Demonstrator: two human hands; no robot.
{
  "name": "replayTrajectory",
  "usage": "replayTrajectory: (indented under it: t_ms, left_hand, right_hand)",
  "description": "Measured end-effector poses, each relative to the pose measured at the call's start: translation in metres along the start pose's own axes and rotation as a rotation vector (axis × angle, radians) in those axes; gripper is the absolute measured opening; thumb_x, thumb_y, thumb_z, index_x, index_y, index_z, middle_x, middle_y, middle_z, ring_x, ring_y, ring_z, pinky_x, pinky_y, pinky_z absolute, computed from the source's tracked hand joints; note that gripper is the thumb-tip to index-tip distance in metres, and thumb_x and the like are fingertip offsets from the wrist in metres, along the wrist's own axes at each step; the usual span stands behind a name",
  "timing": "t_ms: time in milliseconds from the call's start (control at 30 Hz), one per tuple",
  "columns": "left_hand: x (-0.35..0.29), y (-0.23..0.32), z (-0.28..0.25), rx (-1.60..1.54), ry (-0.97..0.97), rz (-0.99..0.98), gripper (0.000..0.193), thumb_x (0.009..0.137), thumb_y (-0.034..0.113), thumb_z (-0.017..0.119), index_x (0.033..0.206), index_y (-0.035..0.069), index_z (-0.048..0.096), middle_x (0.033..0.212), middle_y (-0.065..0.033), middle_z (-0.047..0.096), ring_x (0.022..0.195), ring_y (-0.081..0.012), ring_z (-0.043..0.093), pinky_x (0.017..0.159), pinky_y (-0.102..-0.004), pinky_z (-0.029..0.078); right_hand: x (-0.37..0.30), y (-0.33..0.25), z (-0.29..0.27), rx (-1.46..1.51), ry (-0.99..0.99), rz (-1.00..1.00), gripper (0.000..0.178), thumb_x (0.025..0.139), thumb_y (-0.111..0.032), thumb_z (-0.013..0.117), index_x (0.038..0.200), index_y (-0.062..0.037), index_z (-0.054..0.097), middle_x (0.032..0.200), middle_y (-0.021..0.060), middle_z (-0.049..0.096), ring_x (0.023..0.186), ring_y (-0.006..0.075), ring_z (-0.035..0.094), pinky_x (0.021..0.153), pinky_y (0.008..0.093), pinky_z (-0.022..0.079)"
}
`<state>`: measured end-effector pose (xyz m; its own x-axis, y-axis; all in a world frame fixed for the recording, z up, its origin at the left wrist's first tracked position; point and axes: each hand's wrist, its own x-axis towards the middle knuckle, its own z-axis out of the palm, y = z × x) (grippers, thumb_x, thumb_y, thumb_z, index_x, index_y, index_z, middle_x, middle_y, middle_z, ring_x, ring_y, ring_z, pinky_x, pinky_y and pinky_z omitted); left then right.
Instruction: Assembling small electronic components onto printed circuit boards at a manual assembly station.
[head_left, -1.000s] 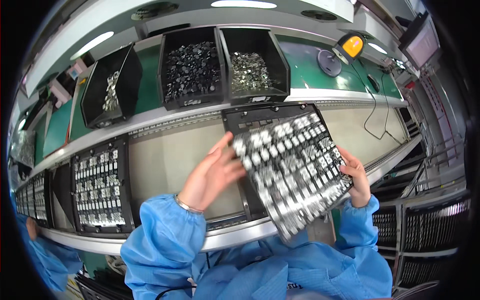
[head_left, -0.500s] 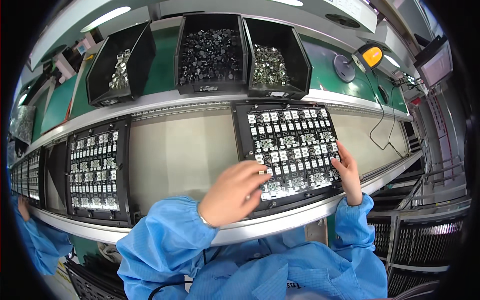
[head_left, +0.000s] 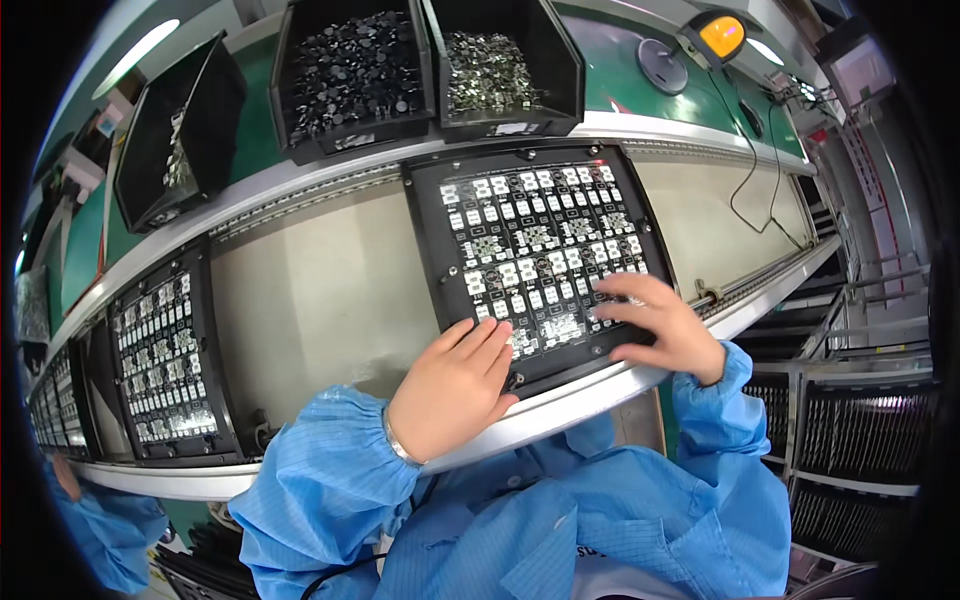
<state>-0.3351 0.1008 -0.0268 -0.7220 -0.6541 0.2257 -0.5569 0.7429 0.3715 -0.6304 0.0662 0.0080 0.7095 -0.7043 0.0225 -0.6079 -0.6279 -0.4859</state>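
A black circuit board panel [head_left: 545, 238] with rows of white and silver parts lies inside a black carrier frame [head_left: 432, 240] on the conveyor line. My left hand [head_left: 450, 385] is open, its fingers flat and close together at the panel's near left corner. Over the panel's near right part, my right hand [head_left: 665, 325] is open with fingers spread, fingertips at or just above the surface; contact is hard to tell. Neither hand grips anything. The hands hide parts of the panel's near edge.
Behind the rail stand black bins [head_left: 355, 85] of small dark round parts and metal pieces [head_left: 488, 75]. A yellow-and-black scanner [head_left: 720, 38] stands back right. Another loaded frame [head_left: 160, 360] sits left on the line. At far left shows another person's hand [head_left: 66, 478]. Racks [head_left: 850, 450] stand right.
My right hand has let go of the panel's right edge and moved over its surface. My left fingers have straightened at the near corner. The panel now lies within the frame. The view has shifted.
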Motion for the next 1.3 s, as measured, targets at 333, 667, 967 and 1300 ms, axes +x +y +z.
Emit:
replayTrajectory:
  t_ms: [333,667,967,1300]
  left_hand:
    - [0.01,-0.006,0.01,0.247,0.037,0.126,0.028,0.072,0.019,0.067,0.094,0.001,0.063,0.106,-0.0121,0.064,0.098,-0.0234,0.062,0.085,-0.0347,0.048]
    - [0.043,-0.032,-0.02,-0.018,0.246,0.039,0.03,0.07,0.002,0.063,0.1,0.004,0.062,0.103,-0.0106,0.06,0.098,-0.0295,0.057,0.084,-0.0374,0.046]
    - [0.066,-0.106,0.004,0.047,0.419,-0.476,0.058,0.073,0.021,0.071,0.124,0.004,0.05,0.132,-0.0121,0.039,0.122,-0.0334,0.031,0.102,-0.0435,0.027]
    - [0.068,-0.126,0.026,-0.129,0.433,-0.494,0.054,0.067,0.016,0.076,0.119,0.018,0.06,0.143,-0.0019,0.031,0.128,-0.0325,0.021,0.106,-0.0456,0.018]
  right_hand:
    - [0.017,0.012,0.015,-0.273,0.155,-0.24,0.027,0.067,-0.029,0.073,0.08,-0.0073,0.064,0.093,0.0041,0.065,0.086,0.023,0.062,0.068,0.033,0.052]
    - [-0.029,0.046,-0.035,0.083,0.037,0.154,0.048,0.064,-0.012,0.077,0.109,-0.0049,0.061,0.118,0.0124,0.058,0.112,0.0316,0.052,0.095,0.0399,0.042]
    - [-0.041,0.08,-0.018,-0.099,0.144,-0.04,0.033,0.056,-0.026,0.079,0.077,-0.0061,0.064,0.104,0.0063,0.066,0.089,0.0296,0.06,0.075,0.0379,0.048]
    - [0.017,0.065,-0.042,-0.096,0.128,-0.024,0.021,0.071,-0.018,0.073,0.085,-0.0049,0.065,0.091,0.0091,0.066,0.082,0.0284,0.061,0.073,0.0347,0.048]
